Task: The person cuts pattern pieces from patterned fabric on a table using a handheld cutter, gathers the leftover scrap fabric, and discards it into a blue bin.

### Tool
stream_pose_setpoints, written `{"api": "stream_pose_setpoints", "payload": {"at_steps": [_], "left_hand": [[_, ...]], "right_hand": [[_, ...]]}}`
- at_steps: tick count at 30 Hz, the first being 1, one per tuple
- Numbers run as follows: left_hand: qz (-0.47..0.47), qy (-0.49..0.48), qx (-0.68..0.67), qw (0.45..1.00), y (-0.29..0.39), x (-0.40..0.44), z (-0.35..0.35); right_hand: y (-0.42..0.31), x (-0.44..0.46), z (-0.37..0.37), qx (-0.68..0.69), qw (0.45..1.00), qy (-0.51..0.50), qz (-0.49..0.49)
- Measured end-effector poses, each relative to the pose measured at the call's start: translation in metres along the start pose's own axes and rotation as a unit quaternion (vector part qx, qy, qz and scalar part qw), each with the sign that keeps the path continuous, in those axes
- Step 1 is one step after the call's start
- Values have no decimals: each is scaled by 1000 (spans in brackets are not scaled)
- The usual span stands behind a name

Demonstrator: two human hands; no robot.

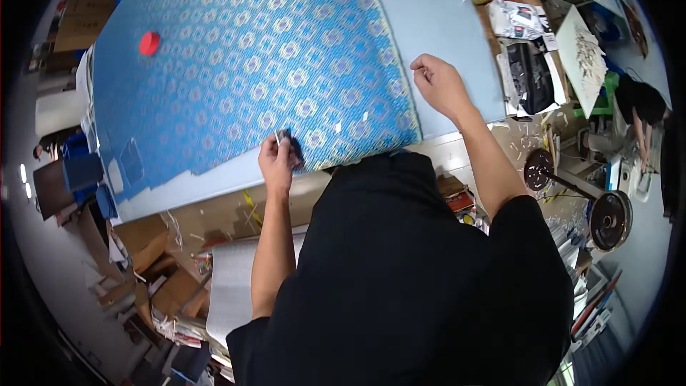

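Observation:
A blue brocade-like fabric [271, 57] with a pale flower pattern lies over the light table [443, 21]. Its near edge hangs at my waist. My left hand [277, 163] is closed at this near edge, around a small dark object with a light, thin part; its kind is hard to make out. Over the bare tabletop, just right of the fabric's trimmed side, my right hand [437, 84] has its fingers curled together. Whether it pinches something thin does not show. Two small white bits [338, 128] lie on the fabric near my left hand.
A red round object [149, 43] sits on the fabric's far left. Right of the table, a shelf carries plastic-wrapped packs [516, 20] and a black case [530, 77]. A fan [609, 220] stands on the littered floor, and another person [639, 111] is beyond. Cardboard boxes [171, 289] stand lower left.

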State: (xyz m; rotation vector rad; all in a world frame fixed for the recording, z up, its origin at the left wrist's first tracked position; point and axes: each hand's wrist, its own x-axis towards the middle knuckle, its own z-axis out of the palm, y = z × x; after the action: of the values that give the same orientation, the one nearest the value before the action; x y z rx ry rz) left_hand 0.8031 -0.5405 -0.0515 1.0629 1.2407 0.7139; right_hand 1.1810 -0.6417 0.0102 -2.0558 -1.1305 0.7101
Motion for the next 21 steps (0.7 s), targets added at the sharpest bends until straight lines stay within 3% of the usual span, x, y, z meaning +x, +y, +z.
{"api": "stream_pose_setpoints", "payload": {"at_steps": [1,4,5,9,11,21], "left_hand": [[12,-7,-9,1000,-3,1,-1],[14,-24,-20,999,-4,2,-3],[15,-28,-24,999,-4,1,-5],[26,-40,-26,999,-10,3,-9],[24,-58,-18,998,-13,5,-13],[31,-53,-5,998,-11,1,-11]], "right_hand": [[-9,-8,15,40,998,-56,9],[-16,-30,66,33,989,-100,-102],[-18,-34,79,49,988,-116,-92],[-18,-43,114,8,982,-83,-168],[-33,-50,112,-17,986,-120,-115],[-21,-55,117,25,992,-77,-94]]}}
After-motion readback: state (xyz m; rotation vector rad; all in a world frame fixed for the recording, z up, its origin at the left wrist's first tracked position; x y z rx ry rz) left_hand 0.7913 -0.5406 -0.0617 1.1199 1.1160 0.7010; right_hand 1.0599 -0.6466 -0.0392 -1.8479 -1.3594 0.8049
